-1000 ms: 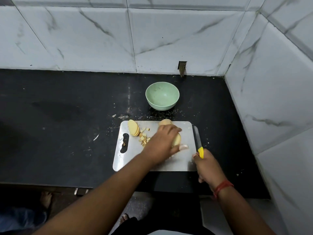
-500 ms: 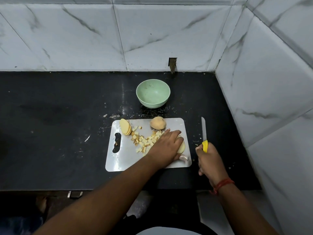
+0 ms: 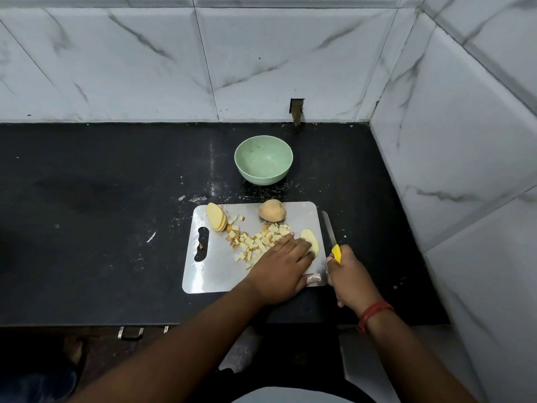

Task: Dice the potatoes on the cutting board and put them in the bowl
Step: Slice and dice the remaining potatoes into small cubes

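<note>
A steel cutting board (image 3: 215, 274) lies on the black counter. On it are a stack of potato slices (image 3: 216, 216) at the far left, a scatter of diced potato (image 3: 255, 241) in the middle, a whole potato (image 3: 272, 210) at the far edge and a potato slice (image 3: 310, 242) at the right. My left hand (image 3: 283, 267) lies flat on the board, its straight fingers touching the slice and the dice. My right hand (image 3: 348, 274) grips the yellow handle of a knife (image 3: 329, 232), whose blade lies just off the board's right edge. The green bowl (image 3: 263, 159) stands empty behind the board.
Marble-tiled walls close the counter (image 3: 101, 199) at the back and on the right. Potato crumbs are scattered on the counter around the board and bowl. A drawer handle (image 3: 132, 333) shows below the counter's front edge.
My left hand has flattened and slid toward me off the potato slice, uncovering the dice and the whole potato. The knife hand has stayed beside the board's right edge.
</note>
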{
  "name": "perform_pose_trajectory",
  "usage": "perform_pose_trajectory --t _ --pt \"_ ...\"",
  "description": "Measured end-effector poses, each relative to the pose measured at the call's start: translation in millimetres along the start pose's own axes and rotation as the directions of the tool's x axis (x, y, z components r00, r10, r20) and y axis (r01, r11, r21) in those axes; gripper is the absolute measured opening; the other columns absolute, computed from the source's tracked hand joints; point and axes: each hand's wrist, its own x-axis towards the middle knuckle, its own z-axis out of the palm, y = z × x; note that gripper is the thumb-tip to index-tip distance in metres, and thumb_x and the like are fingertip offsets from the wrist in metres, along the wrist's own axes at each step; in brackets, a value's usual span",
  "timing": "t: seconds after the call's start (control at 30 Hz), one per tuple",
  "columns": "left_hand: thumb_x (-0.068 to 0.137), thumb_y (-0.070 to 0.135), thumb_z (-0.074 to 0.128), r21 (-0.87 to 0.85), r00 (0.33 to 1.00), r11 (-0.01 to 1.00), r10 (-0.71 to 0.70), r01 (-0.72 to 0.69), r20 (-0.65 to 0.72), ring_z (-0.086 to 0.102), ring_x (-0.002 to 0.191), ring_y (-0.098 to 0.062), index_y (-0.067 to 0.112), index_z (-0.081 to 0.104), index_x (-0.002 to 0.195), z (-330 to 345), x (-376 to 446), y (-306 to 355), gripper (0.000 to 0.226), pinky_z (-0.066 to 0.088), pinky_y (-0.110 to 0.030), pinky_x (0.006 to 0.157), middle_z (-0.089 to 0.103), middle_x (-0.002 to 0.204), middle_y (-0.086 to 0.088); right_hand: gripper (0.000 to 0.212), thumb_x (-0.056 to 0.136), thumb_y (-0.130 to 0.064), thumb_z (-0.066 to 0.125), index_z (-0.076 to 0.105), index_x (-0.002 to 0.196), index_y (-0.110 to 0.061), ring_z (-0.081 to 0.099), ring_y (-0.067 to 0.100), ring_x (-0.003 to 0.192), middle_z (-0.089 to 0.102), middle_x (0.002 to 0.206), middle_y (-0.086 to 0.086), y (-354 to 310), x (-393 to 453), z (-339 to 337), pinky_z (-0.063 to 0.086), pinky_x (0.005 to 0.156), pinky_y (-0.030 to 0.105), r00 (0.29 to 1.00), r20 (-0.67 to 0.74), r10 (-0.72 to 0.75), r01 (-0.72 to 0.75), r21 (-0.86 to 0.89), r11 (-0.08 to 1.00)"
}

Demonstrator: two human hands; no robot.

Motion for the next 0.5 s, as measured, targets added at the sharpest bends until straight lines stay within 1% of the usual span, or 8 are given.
perform_pose_trajectory --t 0.07,0.13,0.2,0.3,0.43,0.5 --pt "0.101 0.047 0.054 -0.018 1.000 1.000 -0.024 0.024 -0.006 0.048 0.138 -0.030 0.011 0.059 0.138 -1 -2 1 0.053 0.023 -0.045 0.126 0.055 0.146 -0.014 0.024 0.102 -0.028 0.040 0.039 0.124 -0.018 0.058 0.027 0.067 0.060 0.095 0.013 -1 -1 0 0.043 0.035 0.023 1.000 -0.002 -0.007 0.007 -0.026 1.000" --pt "0.104 0.048 0.048 -0.051 0.999 0.998 -0.046 0.044 -0.028 0.046 0.139 -0.031 0.010 0.057 0.139 0 -8 2 0.053 0.022 -0.046 0.127 0.052 0.148 -0.015 0.022 0.101 -0.027 0.041 0.040 0.120 -0.018 0.059 0.028 0.069 0.061 0.094 0.013 -1 -2 -3 0.043 0.036 0.024 1.000 -0.007 0.002 -0.002 -0.037 0.999" --pt "0.106 0.049 0.047 -0.053 0.999 0.998 -0.021 0.019 -0.042 0.045 0.139 -0.032 0.010 0.057 0.139 3 -15 2 0.052 0.024 -0.047 0.126 0.053 0.146 -0.015 0.021 0.101 -0.028 0.041 0.041 0.119 -0.017 0.059 0.027 0.070 0.061 0.095 0.014 0 -3 -4 0.044 0.036 0.024 1.000 -0.004 0.016 -0.016 -0.041 0.999" --pt "0.106 0.050 0.045 -0.028 0.999 0.999 0.013 -0.014 -0.030 0.046 0.139 -0.030 0.012 0.058 0.140 6 -20 2 0.053 0.025 -0.047 0.126 0.054 0.146 -0.014 0.025 0.101 -0.028 0.041 0.040 0.124 -0.018 0.059 0.026 0.072 0.061 0.099 0.015 1 -4 -4 0.043 0.036 0.023 0.999 0.009 0.032 -0.031 -0.060 0.998" --pt "0.106 0.052 0.041 -0.047 0.999 0.998 -0.045 0.045 -0.002 0.043 0.143 -0.030 0.012 0.054 0.146 5 -15 5 0.058 0.021 -0.045 0.127 0.050 0.151 -0.013 0.037 0.101 -0.029 0.039 0.036 0.137 -0.021 0.061 0.026 0.075 0.061 0.103 0.014 -2 -6 -2 0.044 0.037 0.023 0.998 0.052 0.040 -0.035 -0.098 0.995" --pt "0.106 0.053 0.037 -0.067 0.996 0.994 -0.091 0.091 0.005 0.040 0.145 -0.030 0.010 0.050 0.149 3 -16 6 0.062 0.020 -0.045 0.127 0.047 0.154 -0.013 0.036 0.102 -0.029 0.038 0.035 0.136 -0.020 0.061 0.025 0.075 0.062 0.103 0.013 -3 -7 -2 0.045 0.038 0.024 0.996 0.078 0.036 -0.027 -0.114 0.993"
